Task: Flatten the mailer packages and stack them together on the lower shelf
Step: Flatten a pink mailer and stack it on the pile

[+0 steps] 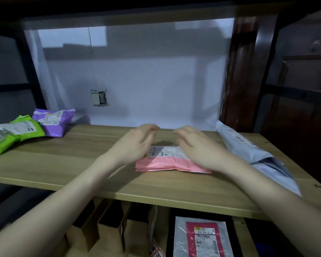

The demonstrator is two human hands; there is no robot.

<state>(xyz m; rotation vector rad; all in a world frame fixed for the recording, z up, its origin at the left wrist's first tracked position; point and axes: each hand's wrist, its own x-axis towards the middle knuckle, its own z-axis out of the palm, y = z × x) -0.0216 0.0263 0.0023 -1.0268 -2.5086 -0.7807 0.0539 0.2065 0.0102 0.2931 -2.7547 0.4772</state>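
- Wooden shelf (63, 164), dim rm: pink mailer (167, 165) lies mid-board.
- Our left hand (135, 143) & right hand (196, 147) spread loose, fingers unclenched, over pink mailer.
- Green mailers (17, 132), purple mailer (54, 123) far left of it.

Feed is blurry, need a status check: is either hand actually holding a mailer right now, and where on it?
Nothing looks gripped. The left hand and right hand are open over the pink mailer, at its two ends; motion blur hides whether they touch it.

The wooden shelf (63, 164) carries a pink mailer (170, 164); green mailers (11, 136) and a purple mailer (54, 123) lie far to its left, a grey mailer (252, 154) just right.
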